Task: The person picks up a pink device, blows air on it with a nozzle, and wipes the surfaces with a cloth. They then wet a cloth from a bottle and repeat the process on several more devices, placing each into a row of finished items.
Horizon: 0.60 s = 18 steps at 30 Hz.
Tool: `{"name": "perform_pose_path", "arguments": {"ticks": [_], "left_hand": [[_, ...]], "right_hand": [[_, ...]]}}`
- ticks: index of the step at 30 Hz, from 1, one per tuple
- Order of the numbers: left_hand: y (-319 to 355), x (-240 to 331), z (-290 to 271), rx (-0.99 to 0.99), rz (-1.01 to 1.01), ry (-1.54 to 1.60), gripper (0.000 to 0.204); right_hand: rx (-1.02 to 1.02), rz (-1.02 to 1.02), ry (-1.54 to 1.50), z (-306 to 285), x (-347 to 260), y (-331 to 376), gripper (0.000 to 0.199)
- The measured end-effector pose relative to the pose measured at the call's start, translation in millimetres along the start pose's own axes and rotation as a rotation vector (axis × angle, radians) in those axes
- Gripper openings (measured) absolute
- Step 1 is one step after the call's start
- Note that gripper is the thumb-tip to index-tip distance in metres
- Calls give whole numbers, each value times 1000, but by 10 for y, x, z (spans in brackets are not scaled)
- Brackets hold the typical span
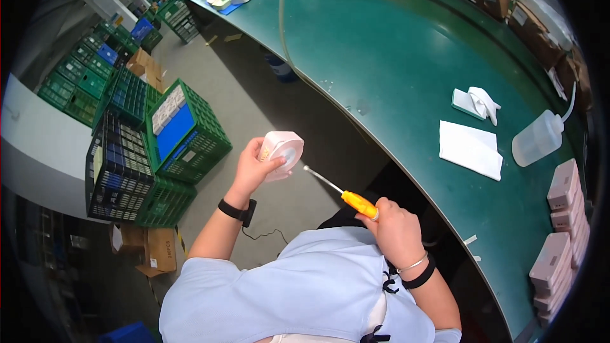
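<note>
My left hand (254,164) is closed round a small pale pink plastic case (284,146) with a round whitish disc on its face. I hold it up over the floor, left of the bench edge. My right hand (395,228) grips the yellow handle of a screwdriver (359,204). The metal shaft points up and left at the pink case, and its tip stands a short way apart from it. Part of the case is hidden behind my left fingers.
The green workbench (394,63) carries a folded white cloth (470,149), a squeeze bottle (539,140), a pale box with a crumpled tissue (473,103) and stacked pink boxes (551,263). Green crates (197,146) stand on the floor at left, near an open cardboard box (157,251).
</note>
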<state>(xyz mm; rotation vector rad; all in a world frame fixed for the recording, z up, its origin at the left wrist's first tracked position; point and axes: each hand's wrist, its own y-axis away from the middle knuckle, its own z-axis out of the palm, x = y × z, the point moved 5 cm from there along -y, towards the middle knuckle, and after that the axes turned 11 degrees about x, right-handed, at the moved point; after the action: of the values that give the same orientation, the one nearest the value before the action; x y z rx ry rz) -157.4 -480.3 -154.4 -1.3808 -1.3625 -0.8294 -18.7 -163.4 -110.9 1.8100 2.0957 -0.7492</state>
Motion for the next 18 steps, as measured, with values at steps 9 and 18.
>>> {"name": "perform_pose_path", "arguments": {"ticks": [9,18], "left_hand": [[-73,161,29,-307,146,-410,47],[99,-478,-123,-494,-436,330,57]], "right_hand": [[-4,71,41,-85,144,-68,42],[-97,66,-70,-51,302,-91,42]]}}
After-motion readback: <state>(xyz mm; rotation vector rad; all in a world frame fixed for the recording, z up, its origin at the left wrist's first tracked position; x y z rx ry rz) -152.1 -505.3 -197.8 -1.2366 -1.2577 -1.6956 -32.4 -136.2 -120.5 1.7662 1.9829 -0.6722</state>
